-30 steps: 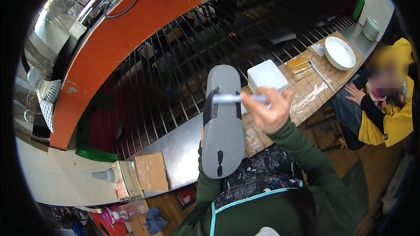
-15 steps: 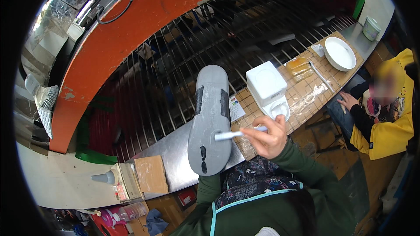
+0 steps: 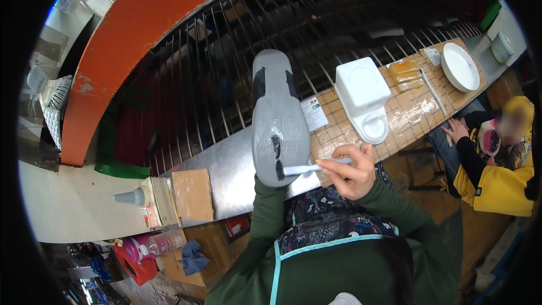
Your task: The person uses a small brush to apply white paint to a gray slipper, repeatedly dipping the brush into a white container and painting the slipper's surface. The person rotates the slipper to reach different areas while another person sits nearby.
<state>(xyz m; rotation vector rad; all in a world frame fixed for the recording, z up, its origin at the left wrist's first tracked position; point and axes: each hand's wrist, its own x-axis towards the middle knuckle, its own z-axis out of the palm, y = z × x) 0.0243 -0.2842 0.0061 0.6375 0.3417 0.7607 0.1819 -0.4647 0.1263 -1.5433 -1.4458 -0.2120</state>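
A long grey shoe sole (image 3: 280,118) with black patches lies across the middle of the view, its wide end toward me. Its face shines as if wet. My left sleeve runs up under the wide end, and the left hand itself is hidden beneath the sole it holds up. Pinched in the fingers of my right hand (image 3: 351,173) is a slim, pale-handled brush (image 3: 302,169). The brush tip meets the sole's near right part, beside a black mark. Just beyond the right hand stands a white dispenser (image 3: 362,93) with a round cup (image 3: 374,126) at its front.
Metal conveyor rods (image 3: 217,87) run behind the bench under an orange frame (image 3: 107,90). On the right lie a yellowish block (image 3: 406,74), another brush (image 3: 433,91) and a white bowl (image 3: 460,68). A brown board (image 3: 192,195) is at left. A person in yellow (image 3: 503,189) sits at right.
The brush has moved down the sole from its middle toward the near end. The sole's face looks shinier. The whole view has shifted a little.
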